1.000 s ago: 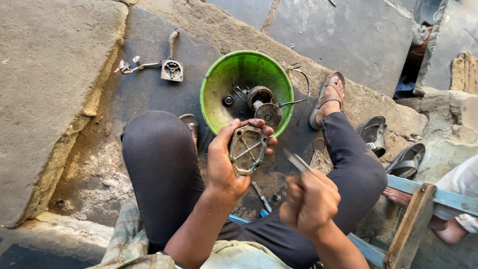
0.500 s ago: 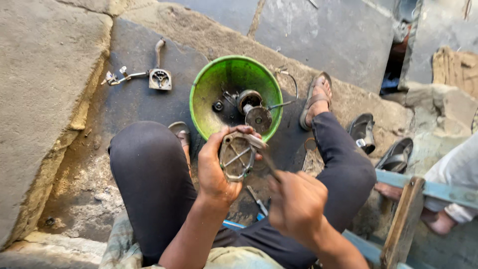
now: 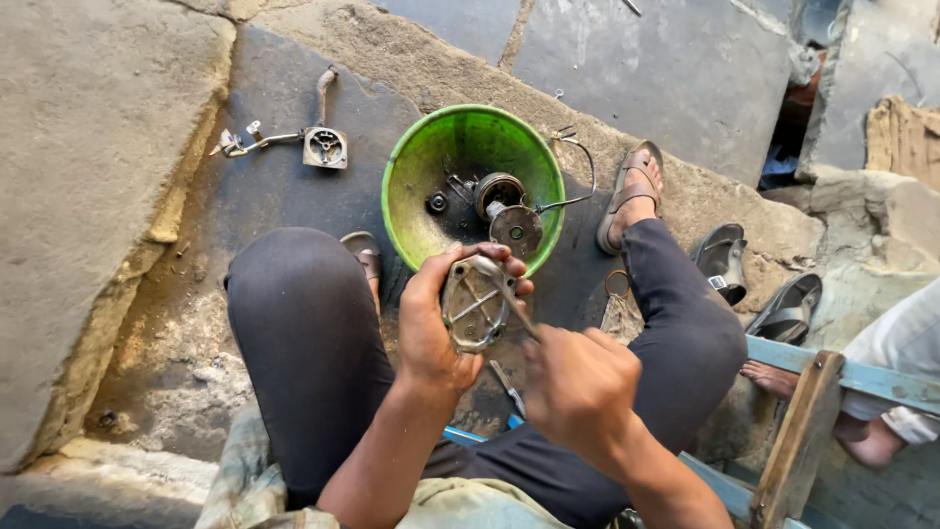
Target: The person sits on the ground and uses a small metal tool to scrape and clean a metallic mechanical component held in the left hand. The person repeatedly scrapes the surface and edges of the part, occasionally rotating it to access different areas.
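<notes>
Right hand: the right hand is closed around a thin metal tool, its tip on the plate.
Left hand: the left hand has its fingers wrapped over the edge of a metal cover plate, held above the lap.
Handling: the plate looks like rigid cast metal, fairly heavy, greasy; likely best gripped by its rim.
Green basin: round, smooth plastic, on the stone floor, holding 2 or more dark round metal parts.
Small square part: metal, farther left.
</notes>
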Action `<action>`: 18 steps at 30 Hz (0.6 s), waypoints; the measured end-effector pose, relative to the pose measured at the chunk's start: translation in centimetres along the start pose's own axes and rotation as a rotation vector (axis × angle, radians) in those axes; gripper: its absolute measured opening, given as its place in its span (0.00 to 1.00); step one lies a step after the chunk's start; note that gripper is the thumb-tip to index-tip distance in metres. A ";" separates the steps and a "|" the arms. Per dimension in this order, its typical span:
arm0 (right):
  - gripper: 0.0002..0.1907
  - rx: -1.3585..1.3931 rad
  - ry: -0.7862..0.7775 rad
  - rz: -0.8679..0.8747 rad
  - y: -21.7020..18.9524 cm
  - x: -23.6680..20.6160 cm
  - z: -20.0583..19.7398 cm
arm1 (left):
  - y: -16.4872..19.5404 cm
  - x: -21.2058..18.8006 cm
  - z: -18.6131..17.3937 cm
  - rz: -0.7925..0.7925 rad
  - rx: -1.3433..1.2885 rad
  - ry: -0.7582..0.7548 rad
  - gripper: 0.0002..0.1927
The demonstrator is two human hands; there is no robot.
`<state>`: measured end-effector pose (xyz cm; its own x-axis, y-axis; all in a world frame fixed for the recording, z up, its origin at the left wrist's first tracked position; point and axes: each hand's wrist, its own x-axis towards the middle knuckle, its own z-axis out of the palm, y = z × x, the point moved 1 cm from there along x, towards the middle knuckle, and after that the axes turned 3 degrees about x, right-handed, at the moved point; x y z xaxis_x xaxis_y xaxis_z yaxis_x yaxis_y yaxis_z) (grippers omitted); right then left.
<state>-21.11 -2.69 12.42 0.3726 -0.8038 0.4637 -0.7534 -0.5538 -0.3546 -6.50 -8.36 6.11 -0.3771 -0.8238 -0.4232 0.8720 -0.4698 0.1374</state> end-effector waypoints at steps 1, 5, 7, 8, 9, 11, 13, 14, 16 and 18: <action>0.01 0.041 0.077 -0.035 0.1 0.2 -0.3 | 0.1 0.1 0.1 0.021 0.022 -0.014 0.21; 0.07 0.190 0.209 -0.037 0.1 0.4 0.4 | 0.3 -0.6 0.4 0.073 0.059 -0.033 0.21; 0.10 -0.039 -0.176 0.036 0.2 0.1 0.6 | 0.2 -0.5 0.5 0.084 0.052 -0.030 0.21; 0.07 0.028 -0.018 0.001 0.1 -0.2 0.2 | 0.2 -0.6 0.4 0.081 0.060 -0.009 0.20; 0.04 0.083 0.140 -0.042 0.1 -0.4 -0.4 | 0.1 -0.4 0.4 0.079 0.061 0.001 0.20; 0.01 0.119 0.220 -0.161 0.3 -0.6 -1.0 | 0.1 -0.2 0.4 0.092 0.063 -0.026 0.21; 0.02 0.044 0.097 -0.240 0.4 -0.4 -0.8 | -0.1 -0.6 0.2 0.066 0.056 -0.028 0.21; 0.03 0.018 0.011 -0.152 0.6 -0.2 -0.6 | -0.1 -0.5 0.2 0.062 0.041 -0.038 0.20; 0.06 -0.023 -0.165 0.042 0.4 0.0 -0.2 | -0.1 -0.9 0.1 0.063 0.060 -0.032 0.20; 0.01 0.141 0.251 -0.101 0.1 0.3 -0.3 | -0.1 -0.7 0.3 0.094 0.106 -0.035 0.21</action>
<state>-21.24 -2.86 12.81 0.2833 -0.6740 0.6823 -0.6301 -0.6671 -0.3974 -6.37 -7.83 6.64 -0.3077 -0.8754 -0.3729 0.8668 -0.4195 0.2697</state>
